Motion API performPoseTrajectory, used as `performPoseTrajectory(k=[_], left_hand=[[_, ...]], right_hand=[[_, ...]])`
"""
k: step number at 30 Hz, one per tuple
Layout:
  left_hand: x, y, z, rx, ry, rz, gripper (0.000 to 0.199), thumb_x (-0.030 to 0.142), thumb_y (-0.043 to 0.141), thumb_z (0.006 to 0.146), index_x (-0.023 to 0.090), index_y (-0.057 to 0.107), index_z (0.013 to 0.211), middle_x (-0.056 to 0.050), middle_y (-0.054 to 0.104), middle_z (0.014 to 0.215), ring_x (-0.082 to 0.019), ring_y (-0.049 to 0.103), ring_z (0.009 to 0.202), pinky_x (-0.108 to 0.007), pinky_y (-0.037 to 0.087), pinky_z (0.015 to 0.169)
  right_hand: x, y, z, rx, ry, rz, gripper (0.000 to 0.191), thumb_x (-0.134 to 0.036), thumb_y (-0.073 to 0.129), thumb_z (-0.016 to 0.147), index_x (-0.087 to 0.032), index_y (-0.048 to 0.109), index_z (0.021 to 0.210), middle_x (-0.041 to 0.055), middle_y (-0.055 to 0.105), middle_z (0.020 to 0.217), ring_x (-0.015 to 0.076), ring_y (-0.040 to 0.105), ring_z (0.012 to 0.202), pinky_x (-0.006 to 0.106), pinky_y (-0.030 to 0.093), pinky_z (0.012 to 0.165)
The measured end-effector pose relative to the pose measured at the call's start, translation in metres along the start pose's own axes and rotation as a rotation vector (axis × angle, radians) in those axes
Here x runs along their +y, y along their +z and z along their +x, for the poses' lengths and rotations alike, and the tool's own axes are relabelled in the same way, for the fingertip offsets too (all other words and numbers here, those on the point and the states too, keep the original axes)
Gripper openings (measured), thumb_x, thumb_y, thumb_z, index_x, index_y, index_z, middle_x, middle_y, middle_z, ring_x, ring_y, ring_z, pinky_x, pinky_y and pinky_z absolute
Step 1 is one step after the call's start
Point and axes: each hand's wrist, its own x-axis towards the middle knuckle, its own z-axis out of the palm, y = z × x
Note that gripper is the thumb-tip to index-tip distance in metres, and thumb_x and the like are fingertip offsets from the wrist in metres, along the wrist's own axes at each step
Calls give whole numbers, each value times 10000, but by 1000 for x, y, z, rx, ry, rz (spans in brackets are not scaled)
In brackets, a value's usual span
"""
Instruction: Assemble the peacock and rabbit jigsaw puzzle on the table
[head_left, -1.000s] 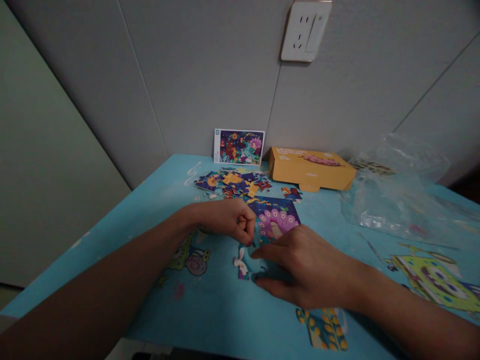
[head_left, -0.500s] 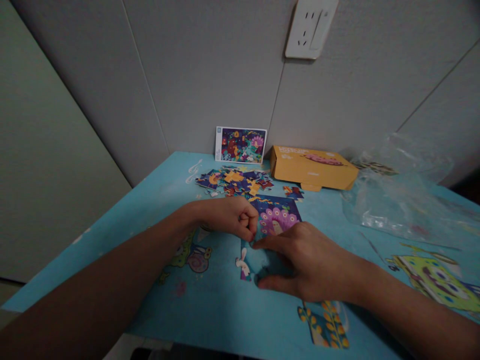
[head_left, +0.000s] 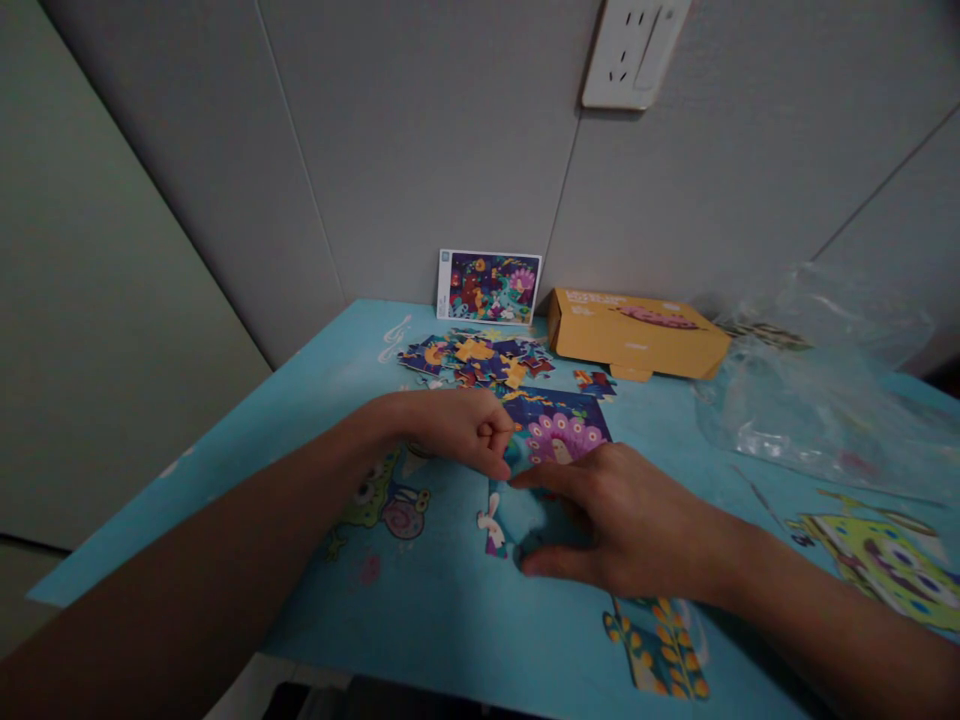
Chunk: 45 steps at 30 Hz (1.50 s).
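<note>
A partly joined jigsaw puzzle [head_left: 566, 437] with a pink peacock lies on the blue table, partly covered by both hands. My left hand [head_left: 469, 430] is curled closed at its left edge, fingertips down by the joined part; whatever is in them is hidden. My right hand [head_left: 611, 515] has index finger and thumb on either side of a teal puzzle piece with a white rabbit [head_left: 492, 524]. The two hands nearly touch at the fingertips. Nearer the front edge, below my right wrist, are joined pieces with yellow leaves [head_left: 660, 650].
A heap of loose puzzle pieces [head_left: 480, 360] lies behind my left hand, with a separate piece [head_left: 595, 383] to its right. The reference picture card [head_left: 491, 288] leans on the wall. Beside it are a yellow box [head_left: 641, 335] and a clear plastic bag [head_left: 810, 400].
The view has shifted slightly, so everything sits a little further right. Both hands keep nearly the same pose at the puzzle.
</note>
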Motion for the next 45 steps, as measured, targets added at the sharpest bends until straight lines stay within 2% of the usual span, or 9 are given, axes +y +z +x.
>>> performPoseTrajectory(k=[7, 13, 18, 21, 24, 26, 31, 36, 45], left_hand=[[7, 0, -5, 11, -28, 179, 329, 352, 760, 651, 156, 521, 541, 71, 480, 461, -57, 403, 450, -223, 256, 458], [7, 0, -5, 11, -75, 194, 289, 347, 738, 672, 163, 534, 583, 72, 476, 483, -68, 413, 474, -221, 289, 476], [7, 0, -6, 22, -35, 220, 297, 332, 731, 679, 160, 521, 561, 76, 454, 478, -63, 401, 464, -220, 270, 468], [9, 2, -5, 76, -41, 286, 298, 340, 725, 685, 160, 528, 554, 74, 453, 475, -63, 392, 454, -221, 262, 462], [11, 4, -3, 140, -49, 373, 336, 394, 724, 691, 161, 528, 547, 65, 462, 473, -72, 415, 458, -228, 242, 457], [11, 7, -1, 162, -18, 416, 355, 416, 709, 708, 163, 521, 546, 62, 458, 474, -76, 430, 464, -230, 235, 458], [6, 12, 5, 296, 51, 525, 376, 437, 625, 786, 167, 493, 560, 51, 477, 502, -79, 436, 476, -227, 231, 478], [3, 10, 10, 484, 16, 571, 313, 423, 574, 817, 177, 545, 626, 37, 545, 551, -92, 465, 512, -221, 263, 522], [0, 6, 12, 605, -96, 569, 218, 381, 551, 814, 208, 677, 855, 35, 555, 568, -123, 500, 548, -243, 258, 528]], right_hand=[[1, 2, 0, -1, -14, 5, 510, -560, 667, 760, -169, 676, 1088, 21, 660, 660, 138, 572, 555, 247, 342, 544], [5, 1, -2, 212, -41, 127, 374, -378, 530, 899, -136, 593, 1178, -55, 523, 500, 81, 432, 418, 223, 273, 470], [3, 3, -2, 7, -124, 118, 246, -302, 555, 869, -197, 678, 1054, -5, 628, 609, 91, 524, 504, 222, 315, 513], [3, 3, 1, 5, -99, 118, 233, -299, 544, 865, -205, 700, 1011, 4, 646, 645, 97, 543, 538, 226, 329, 538], [15, -1, 5, 113, -6, 70, 214, -298, 538, 861, -197, 723, 896, 4, 637, 630, 96, 523, 534, 232, 323, 549], [33, -6, 7, 256, 221, -1, 228, -296, 524, 867, -194, 725, 899, 0, 611, 584, 99, 489, 499, 239, 303, 534], [88, -14, 6, 354, 615, -157, 365, -306, 563, 843, -206, 659, 1181, 43, 688, 722, 171, 599, 664, 257, 359, 598], [108, -14, 8, 254, 675, -175, 405, -412, 507, 880, -225, 651, 1209, 82, 731, 894, 228, 658, 828, 287, 427, 679], [113, -11, 10, 282, 668, -143, 400, -369, 521, 864, -215, 659, 1206, 83, 742, 928, 212, 669, 823, 291, 458, 725]])
